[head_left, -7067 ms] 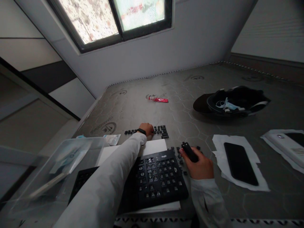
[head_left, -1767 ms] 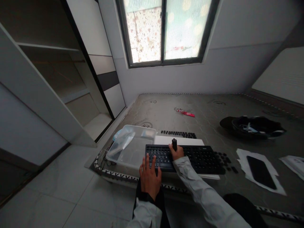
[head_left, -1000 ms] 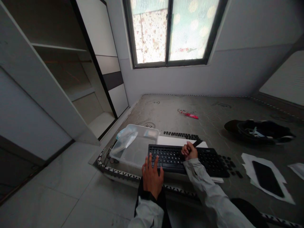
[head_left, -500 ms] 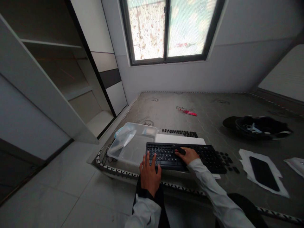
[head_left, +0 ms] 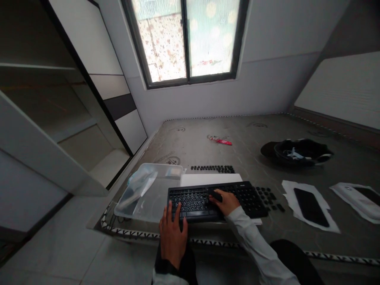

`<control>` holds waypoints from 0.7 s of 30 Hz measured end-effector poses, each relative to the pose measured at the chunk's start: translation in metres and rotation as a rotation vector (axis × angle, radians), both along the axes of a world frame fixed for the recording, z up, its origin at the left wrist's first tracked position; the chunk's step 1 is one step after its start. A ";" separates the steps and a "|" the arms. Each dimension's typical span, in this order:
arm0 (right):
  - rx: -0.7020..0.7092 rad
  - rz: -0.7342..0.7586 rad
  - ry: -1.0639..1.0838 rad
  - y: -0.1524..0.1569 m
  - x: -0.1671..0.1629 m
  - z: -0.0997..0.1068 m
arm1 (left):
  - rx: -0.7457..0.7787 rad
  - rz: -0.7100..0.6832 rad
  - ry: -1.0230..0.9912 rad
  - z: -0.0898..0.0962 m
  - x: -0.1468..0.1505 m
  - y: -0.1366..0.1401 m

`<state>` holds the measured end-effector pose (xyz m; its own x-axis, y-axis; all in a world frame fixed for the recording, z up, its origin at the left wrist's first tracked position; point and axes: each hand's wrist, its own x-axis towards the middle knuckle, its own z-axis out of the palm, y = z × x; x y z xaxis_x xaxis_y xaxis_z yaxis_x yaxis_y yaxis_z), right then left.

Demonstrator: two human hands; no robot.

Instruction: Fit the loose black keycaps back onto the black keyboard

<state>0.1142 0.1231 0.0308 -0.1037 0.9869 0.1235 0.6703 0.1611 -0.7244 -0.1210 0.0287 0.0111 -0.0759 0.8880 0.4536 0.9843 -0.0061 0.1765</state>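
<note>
Keyboard (head_left: 191, 206) lies along near edge of mattress (head_left: 192, 148). I see left hand (head_left: 173, 236) palm down at keyboard's near left corner, fingers spread over its lower left keys, grasping nothing; whether they press, I can't tell. Right hand (head_left: 227, 202) reaches in from keyboard's near right, forearm slanting, fingers curled snugly round black tool (head_left: 215, 195) held low above keyboard's middle, aimed far-left. I make out loose keycaps (head_left: 267, 194) right of keyboard, keycap rows (head_left: 212, 169) beyond it, clear bin (head_left: 158, 194) left.
</note>
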 end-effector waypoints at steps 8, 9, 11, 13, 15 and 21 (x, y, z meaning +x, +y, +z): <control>-0.041 0.019 0.134 -0.010 0.032 0.012 | 0.037 0.013 -0.049 0.000 -0.001 0.002; -0.049 0.019 0.146 -0.011 0.033 0.016 | 0.055 0.000 -0.064 0.000 -0.002 0.001; -0.057 0.016 0.165 -0.015 0.033 0.025 | 0.084 -0.053 -0.088 0.001 -0.003 -0.001; -0.050 0.025 0.187 -0.019 0.030 0.032 | 0.084 -0.144 -0.094 0.004 -0.002 -0.006; -0.044 0.050 0.213 -0.023 0.025 0.038 | 0.056 -0.247 -0.096 0.010 0.003 -0.010; -0.079 0.137 0.290 -0.039 0.012 0.051 | -0.103 -0.419 -0.236 0.050 0.045 -0.012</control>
